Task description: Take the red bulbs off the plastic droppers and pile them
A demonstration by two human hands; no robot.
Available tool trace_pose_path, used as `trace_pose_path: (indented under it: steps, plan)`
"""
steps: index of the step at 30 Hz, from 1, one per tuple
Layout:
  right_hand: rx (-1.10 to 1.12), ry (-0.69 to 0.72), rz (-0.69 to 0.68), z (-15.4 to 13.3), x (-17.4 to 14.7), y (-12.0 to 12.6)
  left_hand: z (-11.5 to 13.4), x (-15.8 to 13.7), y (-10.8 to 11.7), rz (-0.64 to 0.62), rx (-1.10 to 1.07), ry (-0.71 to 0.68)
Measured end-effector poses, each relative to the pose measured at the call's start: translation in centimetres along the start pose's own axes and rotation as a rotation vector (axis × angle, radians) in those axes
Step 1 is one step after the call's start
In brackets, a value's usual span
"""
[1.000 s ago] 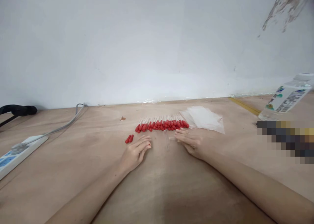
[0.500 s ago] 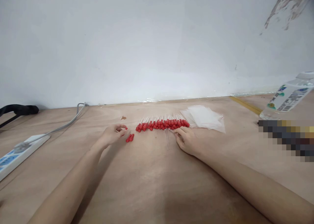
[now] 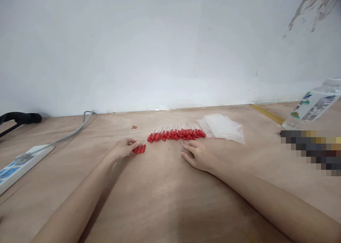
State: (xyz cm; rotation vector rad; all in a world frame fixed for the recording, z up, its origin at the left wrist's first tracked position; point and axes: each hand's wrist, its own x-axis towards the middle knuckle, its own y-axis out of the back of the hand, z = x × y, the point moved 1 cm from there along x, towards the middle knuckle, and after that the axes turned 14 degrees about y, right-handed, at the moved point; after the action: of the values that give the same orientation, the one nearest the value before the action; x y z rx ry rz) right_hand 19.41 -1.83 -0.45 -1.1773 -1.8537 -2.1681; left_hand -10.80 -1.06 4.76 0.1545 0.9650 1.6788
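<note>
My left hand point(image 3: 125, 148) has its fingertips closed on a red rubber bulb point(image 3: 135, 149), which lies beside two more red bulbs point(image 3: 141, 149) on the table. My right hand point(image 3: 199, 155) rests to the right of a few thin clear tubes point(image 3: 182, 154), its thumb and fingers closed around part of them; its fingers partly cover the tubes, so their number cannot be told. Behind both hands, a long row of droppers point(image 3: 176, 134) with red bulbs lies side by side, their pale thin stems pointing to the wall.
Clear plastic bags point(image 3: 222, 126) are stacked right of the row. A plastic bottle point(image 3: 310, 106) stands far right near a yellow strip point(image 3: 268, 114) and a blurred-out dark object point(image 3: 311, 149). A white power strip point(image 3: 29, 161) with a grey cable point(image 3: 71, 133) lies left, near a black object point(image 3: 26, 118).
My left hand has set its red bulb down next to the other two. My right hand has shifted slightly left and nearer, its thumb now at the clear tubes.
</note>
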Motion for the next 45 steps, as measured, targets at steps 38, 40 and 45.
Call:
trace_pose_path:
  steps: [38,40,45]
  plan:
    - [-0.018,0.077,0.153,-0.1,-1.0,2.8,2.2,-0.7,-6.8,0.629,0.0,-0.843]
    - [0.007,0.072,0.239,0.1,-1.2,2.5,1.6,-1.5,-7.2,0.49,-0.132,-0.735]
    - [0.002,0.125,0.342,0.2,-1.3,2.6,0.3,-3.6,-9.2,0.101,-0.234,-0.717]
